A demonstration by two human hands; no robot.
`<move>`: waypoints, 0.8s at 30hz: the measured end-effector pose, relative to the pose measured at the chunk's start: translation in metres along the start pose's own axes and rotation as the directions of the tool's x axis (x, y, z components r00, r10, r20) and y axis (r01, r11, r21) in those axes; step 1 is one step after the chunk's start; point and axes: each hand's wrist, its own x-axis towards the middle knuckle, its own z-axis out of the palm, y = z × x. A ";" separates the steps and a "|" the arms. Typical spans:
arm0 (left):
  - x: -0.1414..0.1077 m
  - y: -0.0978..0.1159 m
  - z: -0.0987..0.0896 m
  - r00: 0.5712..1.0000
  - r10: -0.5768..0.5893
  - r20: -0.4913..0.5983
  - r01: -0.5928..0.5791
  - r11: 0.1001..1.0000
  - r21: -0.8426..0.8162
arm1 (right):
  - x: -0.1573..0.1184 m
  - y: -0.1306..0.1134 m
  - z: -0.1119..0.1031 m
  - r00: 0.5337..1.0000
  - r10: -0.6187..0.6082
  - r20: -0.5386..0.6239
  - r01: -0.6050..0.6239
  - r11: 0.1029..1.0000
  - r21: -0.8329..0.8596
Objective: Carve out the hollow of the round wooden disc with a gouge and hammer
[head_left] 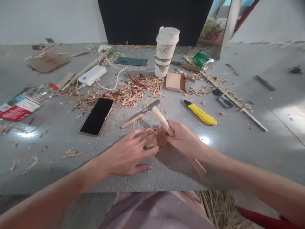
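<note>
My right hand (pixel 182 136) is closed round the pale wooden handle of a small hammer (pixel 162 119). The hammer's narrow metal head points away from me, and the handle's end sticks out below the hand. My left hand (pixel 133 151) rests with fingers stretched over a brown rounded piece of wood (pixel 162 141), its thumb apart on the table side. The fingers partly cover the wood, so its full shape is hidden. Just behind the hands lies a slim tool with a wooden handle (pixel 132 121), its far end close to the hammer head.
On the grey table (pixel 100 171) lie wood chips (pixel 135 92), a phone (pixel 97 117), a yellow utility knife (pixel 201 113) and a white power bank (pixel 92 75) with cable. A paper cup (pixel 164 52) stands behind. A green can (pixel 202 59) and plastic bottle (pixel 26 101) lie sideways.
</note>
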 end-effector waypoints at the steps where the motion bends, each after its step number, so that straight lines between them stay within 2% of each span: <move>1: 0.000 -0.001 0.000 1.000 -0.001 0.003 0.001 1.000 -0.009 | 0.000 0.000 0.000 1.000 0.001 0.002 -0.001 1.000 0.002; 9: 0.001 -0.004 0.000 1.000 0.014 -0.015 -0.014 0.999 -0.032 | -0.003 -0.006 -0.006 0.999 0.031 0.037 -0.032 0.999 0.009; 12: 0.004 -0.013 -0.001 1.000 0.028 -0.011 -0.029 0.998 -0.053 | -0.010 -0.006 -0.024 0.998 0.042 0.046 -0.043 0.999 0.010; 15: 0.007 -0.027 -0.001 0.998 0.050 -0.022 -0.052 0.994 -0.093 | -0.022 0.001 -0.056 0.999 0.019 0.048 -0.017 0.999 -0.041; 17: 0.009 -0.036 0.000 0.997 0.073 -0.034 -0.077 0.991 -0.113 | -0.032 0.007 -0.077 0.993 -0.114 0.043 0.121 0.953 -0.278; 19: 0.011 -0.042 0.001 0.995 0.090 -0.045 -0.095 0.988 -0.122 | -0.044 0.014 -0.091 0.976 -0.215 0.031 0.207 0.881 -0.425; 22: 0.013 -0.044 0.001 0.993 0.102 -0.061 -0.109 0.985 -0.134 | -0.060 0.021 -0.095 0.946 -0.320 -0.043 0.247 0.804 -0.541; 24: 0.013 -0.043 0.000 0.992 0.107 -0.064 -0.116 0.983 -0.140 | -0.067 0.022 -0.090 0.928 -0.371 -0.035 0.281 0.759 -0.587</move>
